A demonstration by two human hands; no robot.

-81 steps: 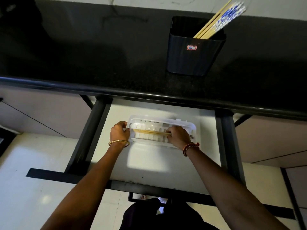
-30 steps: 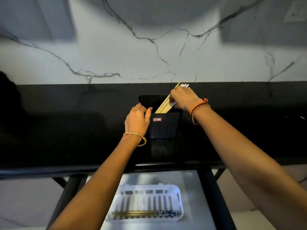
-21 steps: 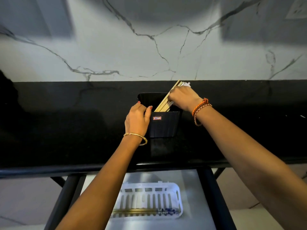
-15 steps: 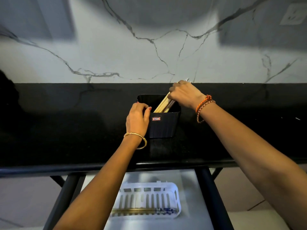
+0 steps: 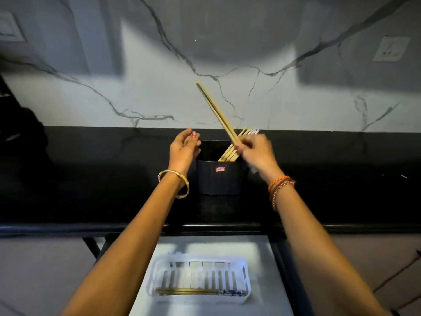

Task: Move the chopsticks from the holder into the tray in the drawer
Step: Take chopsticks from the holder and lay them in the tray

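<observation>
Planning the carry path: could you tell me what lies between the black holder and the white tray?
In the head view, only bare black countertop separates holder and tray.

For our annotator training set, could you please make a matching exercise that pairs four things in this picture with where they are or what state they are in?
Things:
1. Holder
2. Tray
3. Right hand
4. Left hand

Places or states:
A. In the open drawer, with chopsticks lying along its near side
B. Open, fingers spread, beside the holder's left rim
C. Standing on the black counter, with chopsticks leaning inside
D. Gripping a pair of chopsticks raised above the holder

Pairs: 1-C, 2-A, 3-D, 4-B
</observation>
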